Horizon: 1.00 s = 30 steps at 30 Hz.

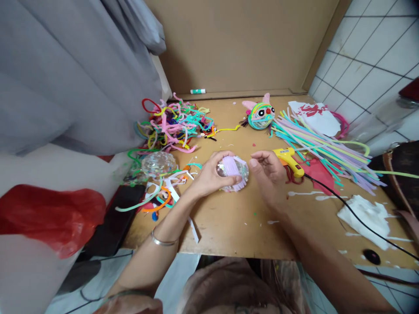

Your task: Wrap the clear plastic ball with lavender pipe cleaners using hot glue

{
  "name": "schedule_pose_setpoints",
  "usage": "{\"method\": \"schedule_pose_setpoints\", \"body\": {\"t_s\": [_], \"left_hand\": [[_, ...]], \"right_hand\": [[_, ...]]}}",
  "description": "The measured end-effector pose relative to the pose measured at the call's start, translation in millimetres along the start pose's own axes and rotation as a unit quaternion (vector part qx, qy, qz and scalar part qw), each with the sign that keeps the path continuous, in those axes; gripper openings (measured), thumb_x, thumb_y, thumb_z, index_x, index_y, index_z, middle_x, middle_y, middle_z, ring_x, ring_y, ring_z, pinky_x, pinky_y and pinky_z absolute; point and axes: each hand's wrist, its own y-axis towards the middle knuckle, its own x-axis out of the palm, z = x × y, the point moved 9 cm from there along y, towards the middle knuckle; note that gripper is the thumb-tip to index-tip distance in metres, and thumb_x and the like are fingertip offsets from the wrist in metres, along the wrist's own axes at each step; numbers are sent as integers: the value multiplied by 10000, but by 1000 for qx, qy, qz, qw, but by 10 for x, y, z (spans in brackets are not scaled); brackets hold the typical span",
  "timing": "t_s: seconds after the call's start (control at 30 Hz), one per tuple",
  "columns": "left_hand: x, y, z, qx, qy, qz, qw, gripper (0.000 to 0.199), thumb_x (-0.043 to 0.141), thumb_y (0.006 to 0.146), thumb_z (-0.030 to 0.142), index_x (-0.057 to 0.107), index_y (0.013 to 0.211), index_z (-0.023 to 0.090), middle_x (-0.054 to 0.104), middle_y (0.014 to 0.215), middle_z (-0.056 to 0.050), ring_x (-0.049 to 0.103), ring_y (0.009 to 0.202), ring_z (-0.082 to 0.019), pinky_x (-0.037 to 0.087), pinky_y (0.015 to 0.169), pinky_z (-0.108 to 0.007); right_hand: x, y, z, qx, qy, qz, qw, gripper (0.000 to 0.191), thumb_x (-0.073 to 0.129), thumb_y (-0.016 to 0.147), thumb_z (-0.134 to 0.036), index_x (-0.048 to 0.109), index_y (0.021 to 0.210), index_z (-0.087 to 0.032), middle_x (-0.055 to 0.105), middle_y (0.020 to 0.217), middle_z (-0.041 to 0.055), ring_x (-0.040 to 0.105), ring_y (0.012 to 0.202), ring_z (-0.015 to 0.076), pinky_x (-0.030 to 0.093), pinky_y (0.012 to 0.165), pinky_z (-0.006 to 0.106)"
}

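My left hand (216, 176) is wrapped round the side of a clear plastic ball (242, 168), its thumb across the front. Pale purple strips (231, 167) cover part of the ball's face. Just right of the ball, apart from it, my right hand (268, 174) has its fingers curved and spaced from the thumb, with nothing visible between them. A yellow hot glue gun (290, 161) lies right beside that hand, its black cord running to the lower right. Behind, a finished-looking ball figure (261, 114) has pink ears, eyes and a red nose.
Tangled pipe cleaners (170, 124) are heaped at the back left; straight ones (327, 148) lie right. Another clear ball (159, 163), a black phone-like slab (113, 218) and a red bag (52, 213) are left. Crumpled white tissue (365, 220) lies right; a glue stick (198, 91) stands behind.
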Motion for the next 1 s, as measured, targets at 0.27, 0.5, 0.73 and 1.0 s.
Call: {"method": "schedule_pose_setpoints", "body": {"t_s": [0.27,0.5,0.73,1.0], "left_hand": [[-22,14,-38,2,7,4,1000,598,790,626,300,578,1173,183,626,1095,-65,586,984,-207,480,870,-324],[-12,55,-134,-51,-80,-24,995,631,752,626,347,549,1196,165,581,849,12,514,697,-103,441,658,-213],[5,49,-127,-76,-131,-56,987,704,782,565,331,511,1194,165,540,827,34,477,695,-90,421,646,-198],[-1,44,-107,-53,-105,-57,991,676,775,588,327,532,1199,168,547,817,36,472,693,-98,400,658,-209]], "right_hand": [[28,19,-78,-40,-45,-29,998,187,518,921,-374,642,896,-237,655,853,11,607,817,167,464,761,315],[-715,372,-39,-76,-336,148,927,272,451,875,-350,597,1005,-162,634,1018,112,588,952,236,454,878,396],[-870,343,480,119,-667,-5,736,597,480,865,-522,570,1153,-7,608,1148,294,567,1082,406,468,792,461],[-889,375,550,151,-663,0,733,551,527,833,-470,604,1163,-35,603,1200,249,560,1153,379,481,856,437]]}}
